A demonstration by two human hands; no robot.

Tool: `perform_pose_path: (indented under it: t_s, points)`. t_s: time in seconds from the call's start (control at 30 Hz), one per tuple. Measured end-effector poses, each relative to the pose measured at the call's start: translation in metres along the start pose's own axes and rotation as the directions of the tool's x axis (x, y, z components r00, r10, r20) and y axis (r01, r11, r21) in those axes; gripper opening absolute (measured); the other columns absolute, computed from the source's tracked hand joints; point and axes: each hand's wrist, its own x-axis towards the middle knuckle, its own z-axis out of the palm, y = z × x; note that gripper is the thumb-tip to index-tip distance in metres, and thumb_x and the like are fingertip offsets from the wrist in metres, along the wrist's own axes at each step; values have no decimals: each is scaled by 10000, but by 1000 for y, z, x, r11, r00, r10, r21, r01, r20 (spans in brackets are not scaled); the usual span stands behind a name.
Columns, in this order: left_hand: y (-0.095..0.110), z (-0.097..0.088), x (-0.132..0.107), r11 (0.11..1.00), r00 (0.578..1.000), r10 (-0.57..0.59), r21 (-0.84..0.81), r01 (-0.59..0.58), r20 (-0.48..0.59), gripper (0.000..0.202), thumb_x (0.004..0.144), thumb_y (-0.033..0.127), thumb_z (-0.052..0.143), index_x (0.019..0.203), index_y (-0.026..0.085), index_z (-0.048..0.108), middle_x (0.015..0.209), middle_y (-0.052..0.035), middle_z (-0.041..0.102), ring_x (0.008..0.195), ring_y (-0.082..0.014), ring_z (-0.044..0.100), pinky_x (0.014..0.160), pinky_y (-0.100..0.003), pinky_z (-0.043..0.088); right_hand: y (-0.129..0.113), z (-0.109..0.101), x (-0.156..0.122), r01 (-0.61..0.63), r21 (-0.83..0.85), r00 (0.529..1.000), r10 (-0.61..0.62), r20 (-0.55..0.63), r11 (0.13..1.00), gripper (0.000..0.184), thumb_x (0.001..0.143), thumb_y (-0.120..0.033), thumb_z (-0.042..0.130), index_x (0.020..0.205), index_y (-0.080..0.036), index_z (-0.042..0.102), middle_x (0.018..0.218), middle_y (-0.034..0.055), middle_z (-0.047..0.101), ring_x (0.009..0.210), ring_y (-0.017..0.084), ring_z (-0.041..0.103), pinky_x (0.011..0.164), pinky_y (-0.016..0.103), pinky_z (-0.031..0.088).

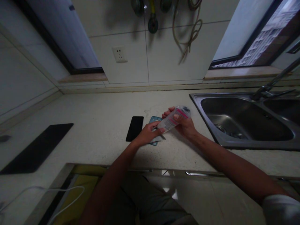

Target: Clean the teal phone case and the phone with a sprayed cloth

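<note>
Both of my hands are closed around a clear plastic package [169, 122] with pink and fine print, held tilted above the counter. My right hand [185, 125] grips its upper, right end, thumb on top. At its lower, left end, my left hand [148, 133] pinches it; a pale piece and a small dark pointed tip show under those fingers, too unclear to name. Beneath the hands lies a blue phone case [154, 119], partly covered. Just left of it, a black smartphone [135, 128] rests flat, screen dark.
A steel double sink [212, 132] with a faucet [263, 90] is set into the counter [98, 125] at the right. A black mat [39, 148] lies far left, near a white cable [70, 188]. A socket [119, 54] and hanging cord [188, 40] are on the wall.
</note>
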Motion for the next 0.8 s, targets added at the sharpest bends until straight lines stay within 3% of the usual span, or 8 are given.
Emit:
perform_pose_path:
  t_s: [0.17, 0.5, 0.8]
  points:
    - [0, -2, -1, 998, 1000, -7, -57, 8, 9, 310, 799, 440, 734, 979, 189, 757, 917, -67, 703, 823, -177, 634, 744, -279, 506, -1, -1, 0, 9, 1, 1000, -9, -18, 1000, 442, 624, -483, 890, 974, -286, 705, 945, -1, 771, 940, 251, 735, 1019, 509, 534]
    - [0, -2, -2, 979, 995, -98, -177, 100, 21, 332, 703, 343, 813, 986, 176, 771, 947, -73, 696, 804, -163, 629, 718, -270, 504, -2, 1, -4, 1, 13, 1000, -1, -9, 1000, 456, 604, -472, 894, 970, -271, 710, 936, 11, 775, 944, 263, 737, 1029, 520, 524]
    - [-4, -5, -2, 982, 995, -90, -163, 95, 33, 381, 691, 316, 806, 1034, 155, 762, 978, -84, 691, 790, -157, 623, 685, -260, 505, 0, 4, -6, 11, 1, 1000, -11, -13, 1000, 470, 577, -474, 912, 954, -263, 726, 927, 20, 779, 954, 266, 733, 1035, 527, 514]
